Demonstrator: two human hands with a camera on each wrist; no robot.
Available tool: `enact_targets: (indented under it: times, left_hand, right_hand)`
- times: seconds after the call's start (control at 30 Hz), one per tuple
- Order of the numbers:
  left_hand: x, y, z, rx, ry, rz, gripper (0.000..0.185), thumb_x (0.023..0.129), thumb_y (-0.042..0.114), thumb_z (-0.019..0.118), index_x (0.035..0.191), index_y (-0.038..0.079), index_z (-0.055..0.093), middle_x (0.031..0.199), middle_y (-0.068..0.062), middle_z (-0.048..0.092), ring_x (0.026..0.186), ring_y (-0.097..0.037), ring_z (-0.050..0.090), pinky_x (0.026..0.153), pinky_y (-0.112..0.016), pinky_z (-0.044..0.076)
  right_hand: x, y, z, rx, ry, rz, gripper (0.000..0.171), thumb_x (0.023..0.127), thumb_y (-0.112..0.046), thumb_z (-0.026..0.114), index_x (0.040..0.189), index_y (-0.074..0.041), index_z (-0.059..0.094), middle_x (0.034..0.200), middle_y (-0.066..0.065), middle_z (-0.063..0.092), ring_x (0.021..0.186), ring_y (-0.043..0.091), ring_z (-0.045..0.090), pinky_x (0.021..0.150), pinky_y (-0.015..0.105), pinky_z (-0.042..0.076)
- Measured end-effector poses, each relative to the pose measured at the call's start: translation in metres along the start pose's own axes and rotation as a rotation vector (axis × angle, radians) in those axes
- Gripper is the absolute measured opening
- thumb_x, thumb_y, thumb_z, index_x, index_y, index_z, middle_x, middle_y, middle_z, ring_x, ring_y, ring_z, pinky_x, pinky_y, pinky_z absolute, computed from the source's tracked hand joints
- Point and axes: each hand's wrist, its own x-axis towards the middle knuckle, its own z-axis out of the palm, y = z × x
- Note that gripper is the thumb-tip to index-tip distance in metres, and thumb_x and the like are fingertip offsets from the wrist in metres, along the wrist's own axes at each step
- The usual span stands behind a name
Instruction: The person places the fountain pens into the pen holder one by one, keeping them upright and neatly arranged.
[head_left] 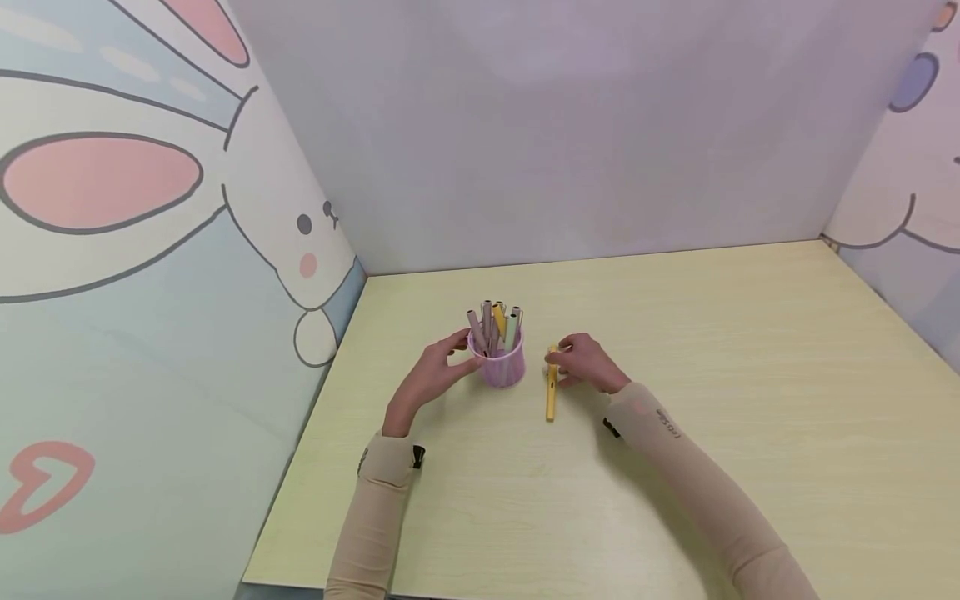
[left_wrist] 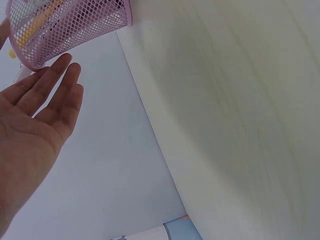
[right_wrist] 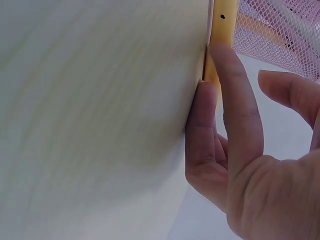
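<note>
A pink mesh pen holder (head_left: 504,371) stands upright on the table, with several pens in it: mauve ones, a yellow one (head_left: 498,320) and a pale green one (head_left: 512,332). My left hand (head_left: 433,375) holds the holder near its rim, thumb in front and fingers at the far left side; the mesh (left_wrist: 75,25) shows at those fingertips in the left wrist view. To the holder's right, a yellow pen (head_left: 551,402) lies flat. My right hand (head_left: 588,362) is at its far end. There the index finger (right_wrist: 235,85) touches the pen, while the thumb stays apart from it.
The pale wood-grain table (head_left: 712,350) meets a plain light wall (head_left: 562,133) at the back. A side wall (head_left: 165,350) with a cartoon rabbit runs along the left edge, and another printed wall (head_left: 892,183) stands at the right.
</note>
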Motion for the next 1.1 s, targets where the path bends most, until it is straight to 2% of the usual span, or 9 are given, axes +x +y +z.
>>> enact_targets:
  times: [0.33, 0.63, 1.1]
  left_hand:
    - [0.0003, -0.0022, -0.0006, -0.006, -0.002, 0.007, 0.068, 0.101, 0.033, 0.07, 0.156, 0.002, 0.044, 0.142, -0.018, 0.06, 0.133, -0.034, 0.054, 0.112, -0.055, 0.039]
    - [0.0005, -0.0007, -0.0007, -0.006, -0.005, 0.002, 0.069, 0.1, 0.034, 0.07, 0.156, 0.003, 0.044, 0.141, -0.018, 0.06, 0.132, -0.033, 0.054, 0.112, -0.054, 0.039]
    - [0.0013, -0.0004, 0.0013, 0.002, 0.003, 0.011, 0.069, 0.1, 0.033, 0.07, 0.156, 0.002, 0.044, 0.14, -0.018, 0.061, 0.132, -0.032, 0.055, 0.112, -0.052, 0.04]
  right_hand:
    - [0.0015, 0.0003, 0.0031, -0.046, 0.016, -0.003, 0.055, 0.099, -0.01, 0.066, 0.14, 0.02, 0.044, 0.122, 0.03, 0.059, 0.088, 0.024, 0.066, 0.073, 0.035, 0.062]
    - [0.0023, -0.0014, 0.004, -0.092, 0.023, 0.007, 0.056, 0.098, -0.011, 0.067, 0.142, 0.017, 0.043, 0.128, 0.031, 0.056, 0.098, 0.03, 0.067, 0.074, 0.033, 0.061]
    - [0.003, -0.0021, 0.0031, -0.113, 0.028, 0.001, 0.054, 0.098, -0.01, 0.068, 0.139, 0.018, 0.046, 0.129, 0.033, 0.056, 0.088, 0.026, 0.073, 0.072, 0.033, 0.061]
